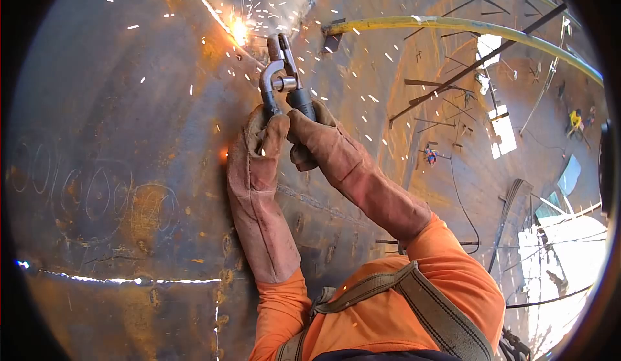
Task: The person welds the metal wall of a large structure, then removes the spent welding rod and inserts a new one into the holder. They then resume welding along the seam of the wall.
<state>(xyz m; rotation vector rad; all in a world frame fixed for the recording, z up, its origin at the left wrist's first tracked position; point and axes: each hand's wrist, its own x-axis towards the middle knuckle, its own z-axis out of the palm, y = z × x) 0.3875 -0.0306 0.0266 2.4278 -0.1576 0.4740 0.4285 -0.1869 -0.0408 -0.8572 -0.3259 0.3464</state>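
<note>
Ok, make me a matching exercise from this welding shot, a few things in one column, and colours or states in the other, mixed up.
Things:
1. sleeves
2. left hand
3. electrode holder
4. arc

States:
A. throwing sparks on the steel wall
B. orange
C. gripped by both gloved hands
D. in a long leather glove

Pairs: 1-B, 2-D, 3-C, 4-A

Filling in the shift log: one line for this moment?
left hand, right hand: both grip electrode holder | arc sparking on steel wall
</note>
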